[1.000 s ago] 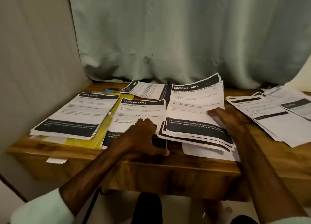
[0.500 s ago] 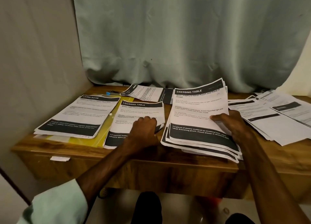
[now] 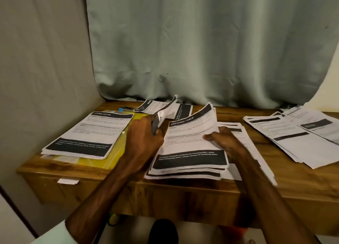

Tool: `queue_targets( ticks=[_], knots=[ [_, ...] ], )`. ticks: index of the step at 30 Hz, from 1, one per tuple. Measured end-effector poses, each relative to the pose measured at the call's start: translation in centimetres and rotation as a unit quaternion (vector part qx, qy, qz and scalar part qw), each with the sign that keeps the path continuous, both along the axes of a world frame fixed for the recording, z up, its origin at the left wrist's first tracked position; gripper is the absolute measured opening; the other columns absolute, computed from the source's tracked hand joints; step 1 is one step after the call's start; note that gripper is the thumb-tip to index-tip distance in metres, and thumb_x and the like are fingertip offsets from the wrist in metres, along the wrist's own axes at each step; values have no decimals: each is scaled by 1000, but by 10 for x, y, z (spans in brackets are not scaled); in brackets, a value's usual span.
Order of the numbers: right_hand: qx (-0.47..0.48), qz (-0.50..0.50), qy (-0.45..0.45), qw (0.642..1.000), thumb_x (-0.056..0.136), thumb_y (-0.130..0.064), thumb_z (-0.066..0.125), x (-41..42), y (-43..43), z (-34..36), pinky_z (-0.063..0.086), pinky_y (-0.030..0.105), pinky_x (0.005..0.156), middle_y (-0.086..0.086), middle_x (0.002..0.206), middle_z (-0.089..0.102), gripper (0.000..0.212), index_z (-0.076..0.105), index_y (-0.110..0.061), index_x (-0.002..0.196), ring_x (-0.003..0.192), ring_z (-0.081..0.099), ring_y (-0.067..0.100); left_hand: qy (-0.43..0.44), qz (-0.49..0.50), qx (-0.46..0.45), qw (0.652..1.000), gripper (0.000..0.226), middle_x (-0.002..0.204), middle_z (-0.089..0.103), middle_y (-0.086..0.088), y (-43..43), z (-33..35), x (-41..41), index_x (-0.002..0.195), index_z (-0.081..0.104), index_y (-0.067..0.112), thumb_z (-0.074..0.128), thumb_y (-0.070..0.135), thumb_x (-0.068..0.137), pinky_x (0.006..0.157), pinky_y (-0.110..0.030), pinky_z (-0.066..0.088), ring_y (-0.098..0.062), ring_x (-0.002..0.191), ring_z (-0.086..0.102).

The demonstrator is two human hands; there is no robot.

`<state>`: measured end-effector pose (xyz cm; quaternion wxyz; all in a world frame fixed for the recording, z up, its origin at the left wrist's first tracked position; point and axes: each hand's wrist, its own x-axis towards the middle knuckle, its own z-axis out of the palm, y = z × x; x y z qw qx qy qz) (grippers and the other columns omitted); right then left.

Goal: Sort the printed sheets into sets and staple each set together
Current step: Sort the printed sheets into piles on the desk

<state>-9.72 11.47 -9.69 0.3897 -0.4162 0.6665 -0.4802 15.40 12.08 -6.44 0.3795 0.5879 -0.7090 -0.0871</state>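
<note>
Printed sheets with black header and footer bands lie in piles on a wooden table (image 3: 183, 187). My left hand (image 3: 145, 133) grips a small bundle of sheets (image 3: 165, 113) and holds it lifted and curled above the table. My right hand (image 3: 223, 141) holds the right edge of the "DRESSING TABLE" stack (image 3: 190, 148), thumb on top, its far end raised. A "LIVING ROOM" stack (image 3: 89, 133) lies at the left. No stapler is plainly visible.
A yellow folder (image 3: 117, 152) lies under the left stack. Another sheet (image 3: 181, 110) rests at the back near the curtain (image 3: 201, 51). A spread pile of sheets (image 3: 300, 137) covers the right side. A small blue object (image 3: 120, 109) sits at the back left.
My left hand has closed on the middle bundle and lifted it off the table toward the back. My right hand has shifted the "DRESSING TABLE" stack leftward and tilted its far end up.
</note>
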Motion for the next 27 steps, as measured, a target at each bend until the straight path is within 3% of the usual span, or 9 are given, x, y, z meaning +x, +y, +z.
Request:
queue_targets(
  ticks=[3,6,8,10,13,18,22,24,27],
  knots=[
    [-2,23,-13,1000,102,-34,61,31,-12,-9,57,32,72,10,114,74,28,68,-10,114,88,72,23,-26,-88,-4,996,26,106,73,-4,12,-17,-13,115,70,15,71,18,90,67,-16,50,-15,89,66],
    [-19,6,-143,990,100,-65,41,47,-19,-15,58,40,85,12,109,75,52,71,-22,106,93,73,28,-85,-128,30,988,39,122,66,-3,21,-39,-29,131,64,17,68,27,93,88,-22,44,-20,113,59],
    [-2,22,-168,986,94,-72,48,46,-21,-19,56,45,92,8,104,78,58,74,-22,108,96,74,31,-98,-142,56,983,41,128,64,-2,23,-50,-36,130,62,18,68,37,94,97,-23,39,-19,118,56],
    [4,42,-117,992,91,-54,68,42,-19,-22,57,47,93,6,100,79,45,74,-16,114,95,75,29,-99,-190,98,972,47,120,65,5,20,-53,-37,119,64,24,68,59,89,97,-26,45,-15,110,58],
    [-48,71,-39,996,97,-10,67,33,-15,-22,62,36,81,3,108,78,17,71,-16,112,95,76,22,-29,-218,154,963,70,126,59,14,8,-47,-24,127,63,32,63,82,77,97,-31,49,-8,114,56],
    [-170,100,-59,979,99,-10,64,22,0,10,61,27,65,1,108,78,19,65,-18,116,92,77,21,135,-66,46,988,95,150,47,2,-49,-23,10,145,40,32,82,70,68,110,-46,44,-21,136,45],
    [-250,73,-38,965,99,-8,63,11,4,50,58,19,65,-11,99,78,21,65,-17,118,87,76,9,441,-185,205,854,82,126,72,-6,-76,18,15,131,56,22,95,45,63,94,-54,58,-28,104,74],
    [-288,51,-24,956,99,-9,63,5,6,72,55,14,64,-16,96,76,22,65,-17,119,83,75,2,476,-246,184,824,59,115,76,-9,-80,36,2,121,65,18,91,36,71,96,-59,55,-35,104,74],
    [-331,19,15,943,99,-15,64,-9,9,98,55,11,63,-20,100,71,21,63,-23,118,80,71,-7,512,-282,153,797,66,113,77,-9,-78,59,-31,125,62,17,93,40,72,90,-59,58,-36,101,75]
  ],
)
